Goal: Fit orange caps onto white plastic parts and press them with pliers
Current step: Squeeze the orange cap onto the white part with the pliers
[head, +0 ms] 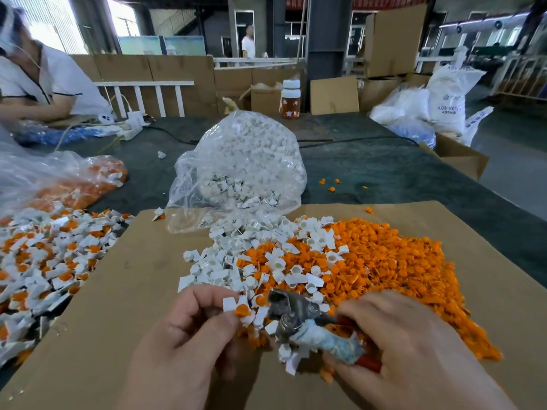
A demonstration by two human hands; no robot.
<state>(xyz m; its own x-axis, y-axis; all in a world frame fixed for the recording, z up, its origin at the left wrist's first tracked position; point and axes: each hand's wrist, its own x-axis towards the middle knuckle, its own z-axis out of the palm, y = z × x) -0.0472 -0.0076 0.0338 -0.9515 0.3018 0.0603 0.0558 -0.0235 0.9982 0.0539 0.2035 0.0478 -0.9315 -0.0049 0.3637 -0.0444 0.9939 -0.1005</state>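
Note:
My left hand [189,324] pinches a white plastic part [230,303] with an orange cap [242,310] seated on it, held just left of the plier jaws. My right hand [393,335] grips the pliers [291,313], metal jaws pointing left, handles wrapped in pale cloth and red. The jaws stand slightly apart, close to the capped part but not on it. Loose white parts [266,250] and a big heap of orange caps [393,261] lie on the cardboard sheet [142,261] just beyond my hands.
A clear bag of white parts [245,161] stands behind the heap. Assembled capped pieces [50,253] pile at the left, with a bag of orange caps [85,179] behind. Another person [38,81] sits at far left. A bottle [291,99], boxes and sacks stand at the back.

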